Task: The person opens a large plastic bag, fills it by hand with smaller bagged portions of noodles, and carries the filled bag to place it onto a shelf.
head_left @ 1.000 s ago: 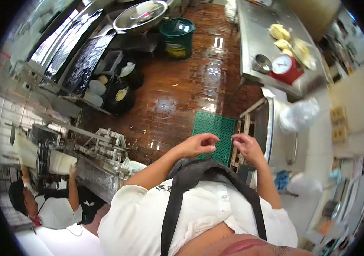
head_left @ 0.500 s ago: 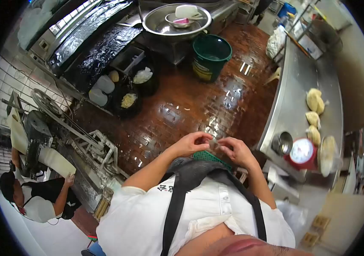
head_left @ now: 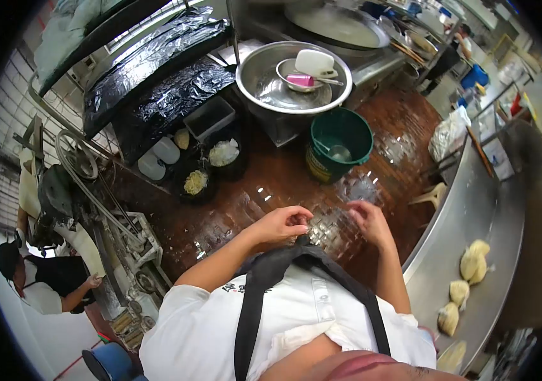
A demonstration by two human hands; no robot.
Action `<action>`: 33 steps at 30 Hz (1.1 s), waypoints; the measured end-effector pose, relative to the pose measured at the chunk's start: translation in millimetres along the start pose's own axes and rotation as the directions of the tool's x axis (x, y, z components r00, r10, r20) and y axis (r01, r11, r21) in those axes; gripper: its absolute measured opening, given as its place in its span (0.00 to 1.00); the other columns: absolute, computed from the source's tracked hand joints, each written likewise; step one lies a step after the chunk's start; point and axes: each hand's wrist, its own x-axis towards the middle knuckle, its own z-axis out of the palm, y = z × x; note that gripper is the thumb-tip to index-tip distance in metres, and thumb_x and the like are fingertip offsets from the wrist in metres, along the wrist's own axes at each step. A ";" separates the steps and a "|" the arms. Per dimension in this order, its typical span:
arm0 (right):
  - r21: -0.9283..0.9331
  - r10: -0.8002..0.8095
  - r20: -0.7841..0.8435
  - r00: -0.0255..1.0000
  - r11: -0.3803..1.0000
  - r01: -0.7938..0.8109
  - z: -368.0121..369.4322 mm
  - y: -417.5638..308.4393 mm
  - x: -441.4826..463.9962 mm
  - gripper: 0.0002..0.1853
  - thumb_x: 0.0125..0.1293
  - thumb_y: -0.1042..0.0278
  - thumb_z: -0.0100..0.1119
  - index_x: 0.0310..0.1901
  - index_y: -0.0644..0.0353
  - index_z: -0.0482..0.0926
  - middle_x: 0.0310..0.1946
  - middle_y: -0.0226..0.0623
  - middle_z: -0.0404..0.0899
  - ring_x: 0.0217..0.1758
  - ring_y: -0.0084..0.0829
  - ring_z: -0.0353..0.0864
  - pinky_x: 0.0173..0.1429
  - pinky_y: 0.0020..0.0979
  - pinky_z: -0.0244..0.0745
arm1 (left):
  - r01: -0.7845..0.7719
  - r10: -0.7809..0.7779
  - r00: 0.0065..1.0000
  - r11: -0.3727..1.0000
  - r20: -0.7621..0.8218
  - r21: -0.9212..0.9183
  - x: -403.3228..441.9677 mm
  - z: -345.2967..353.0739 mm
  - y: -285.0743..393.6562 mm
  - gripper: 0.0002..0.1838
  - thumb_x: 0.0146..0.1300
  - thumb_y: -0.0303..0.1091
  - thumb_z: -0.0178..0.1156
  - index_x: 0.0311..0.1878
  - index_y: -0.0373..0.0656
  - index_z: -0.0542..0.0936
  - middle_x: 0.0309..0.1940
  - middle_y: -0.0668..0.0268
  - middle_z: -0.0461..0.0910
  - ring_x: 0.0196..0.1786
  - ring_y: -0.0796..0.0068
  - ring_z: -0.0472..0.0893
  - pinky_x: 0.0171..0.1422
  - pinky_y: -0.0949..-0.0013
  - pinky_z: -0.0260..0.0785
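Observation:
In front of my apron (head_left: 264, 279), my left hand (head_left: 284, 227) is held up with its fingers curled in towards the thumb; whatever they may hold is too small to make out. A short gap to the right of it, my right hand (head_left: 370, 223) is raised with fingers bent and apart, and nothing shows in them. Both hands are above the wet brick floor (head_left: 245, 219). Beyond them stands a green bucket (head_left: 341, 143) with a ladle-like metal tool inside.
Bagged pale yellow bundles (head_left: 458, 293) lie on the steel counter (head_left: 439, 260) at right. A large metal basin (head_left: 245, 89) holds a bowl and scoops. Tubs (head_left: 223, 154) stand left. A co-worker (head_left: 49, 279) handles a pale sheet at a machine; another person (head_left: 452, 57) is far back.
My hands were close together and have moved apart, the right one going right. The view has shifted forward, bringing the wok and a distant person into sight; the scale has nearly left view.

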 end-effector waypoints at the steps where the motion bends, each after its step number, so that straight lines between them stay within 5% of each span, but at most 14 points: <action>1: 0.031 -0.028 0.015 0.999 0.999 0.028 -18.3 -1.0 32.3 0.12 0.70 0.69 0.64 0.52 0.62 0.83 0.46 0.45 0.86 0.50 0.38 0.86 0.55 0.35 0.79 | 0.035 -0.036 0.998 0.999 -0.048 -0.021 12.5 -5.6 10.2 0.20 0.68 0.33 0.66 0.61 0.41 0.79 0.44 0.71 0.81 0.44 0.83 0.78 0.54 0.73 0.72; 4: -0.012 -0.278 -0.002 0.961 0.961 0.278 -68.3 -5.7 139.0 0.12 0.68 0.71 0.64 0.51 0.62 0.83 0.45 0.45 0.86 0.50 0.39 0.86 0.54 0.36 0.79 | -0.010 0.013 0.987 1.000 -0.163 0.016 58.0 -32.6 7.8 0.19 0.68 0.32 0.66 0.61 0.41 0.79 0.43 0.71 0.81 0.44 0.83 0.78 0.53 0.74 0.73; 6: -0.008 -0.309 0.035 0.950 0.951 0.309 -99.9 -25.7 207.9 0.11 0.68 0.71 0.64 0.51 0.63 0.83 0.46 0.46 0.85 0.49 0.39 0.85 0.53 0.37 0.79 | 0.008 -0.018 0.978 0.999 -0.210 -0.048 80.8 -43.9 14.6 0.19 0.69 0.31 0.66 0.61 0.39 0.78 0.43 0.71 0.80 0.44 0.84 0.78 0.53 0.75 0.73; 8: -0.087 -0.447 -0.031 0.894 0.892 0.443 -123.2 -38.6 278.9 0.11 0.68 0.71 0.64 0.50 0.63 0.83 0.45 0.48 0.85 0.47 0.40 0.86 0.53 0.37 0.79 | -0.013 -0.009 0.970 0.996 -0.242 -0.086 102.9 -56.2 10.9 0.20 0.69 0.31 0.66 0.62 0.39 0.77 0.43 0.71 0.80 0.44 0.84 0.78 0.53 0.76 0.73; 10: -0.124 -0.382 -0.137 0.914 0.922 0.366 -146.8 -71.5 338.1 0.11 0.69 0.69 0.64 0.49 0.64 0.83 0.43 0.48 0.86 0.44 0.40 0.87 0.52 0.37 0.79 | -0.022 -0.002 0.962 0.996 -0.273 -0.085 122.2 -70.4 4.6 0.20 0.69 0.31 0.65 0.62 0.38 0.77 0.43 0.72 0.80 0.44 0.85 0.78 0.53 0.76 0.73; 12: -0.113 -0.512 -0.306 0.803 0.857 0.503 -161.5 -66.0 419.2 0.11 0.69 0.66 0.62 0.48 0.62 0.84 0.41 0.47 0.87 0.42 0.40 0.87 0.51 0.36 0.80 | 0.008 -0.042 0.954 0.994 -0.297 -0.113 139.2 -89.2 -5.4 0.20 0.69 0.30 0.65 0.62 0.38 0.77 0.42 0.72 0.79 0.44 0.85 0.78 0.53 0.77 0.73; 22: -0.410 -0.510 -0.672 0.537 0.860 0.303 -265.5 -68.8 729.0 0.20 0.64 0.64 0.59 0.56 0.62 0.80 0.41 0.49 0.86 0.46 0.47 0.86 0.52 0.41 0.80 | -0.137 0.037 0.926 0.960 -0.374 -0.244 235.7 -249.2 -14.5 0.20 0.68 0.31 0.65 0.62 0.40 0.77 0.43 0.70 0.80 0.46 0.82 0.79 0.54 0.75 0.72; 23: -0.475 -0.585 -0.609 0.536 0.810 0.345 -276.7 -64.4 753.4 0.20 0.66 0.65 0.59 0.58 0.63 0.79 0.40 0.46 0.87 0.44 0.43 0.87 0.52 0.38 0.80 | -0.135 0.047 0.938 0.963 -0.344 -0.235 249.3 -267.3 -13.0 0.20 0.68 0.31 0.65 0.62 0.40 0.77 0.43 0.70 0.80 0.46 0.82 0.79 0.54 0.75 0.72; 26: -0.034 -0.408 -0.450 0.794 0.897 0.441 -275.5 -76.6 775.3 0.20 0.69 0.67 0.59 0.60 0.63 0.79 0.41 0.39 0.87 0.43 0.36 0.86 0.51 0.34 0.80 | -0.137 0.077 0.957 0.970 -0.279 -0.201 288.9 -313.0 -0.4 0.20 0.69 0.33 0.65 0.62 0.40 0.77 0.44 0.70 0.80 0.45 0.83 0.79 0.54 0.75 0.72; 27: 0.152 -0.281 -0.331 0.901 0.927 0.344 -271.0 -92.7 766.6 0.18 0.70 0.69 0.60 0.60 0.61 0.80 0.43 0.35 0.87 0.46 0.29 0.85 0.51 0.30 0.78 | -0.133 0.082 0.959 0.975 -0.270 -0.176 297.9 -323.4 13.8 0.20 0.70 0.33 0.65 0.62 0.40 0.77 0.44 0.71 0.80 0.45 0.83 0.78 0.54 0.76 0.72; 30: -0.072 -0.551 -0.138 0.823 0.835 0.546 -252.7 -126.4 737.0 0.21 0.69 0.69 0.62 0.62 0.64 0.78 0.47 0.39 0.86 0.49 0.28 0.84 0.53 0.29 0.78 | -0.178 0.141 0.950 0.977 -0.278 -0.113 319.3 -351.5 32.5 0.21 0.69 0.34 0.65 0.62 0.39 0.77 0.42 0.71 0.80 0.43 0.83 0.77 0.52 0.75 0.71; 33: -0.172 -0.418 -0.452 0.788 0.908 0.383 -258.6 -92.1 782.4 0.24 0.64 0.69 0.67 0.62 0.61 0.79 0.52 0.42 0.84 0.55 0.34 0.83 0.59 0.36 0.77 | -0.194 0.148 0.942 0.972 -0.301 -0.130 333.1 -355.9 29.7 0.21 0.69 0.35 0.66 0.62 0.39 0.77 0.42 0.71 0.80 0.42 0.82 0.77 0.52 0.74 0.71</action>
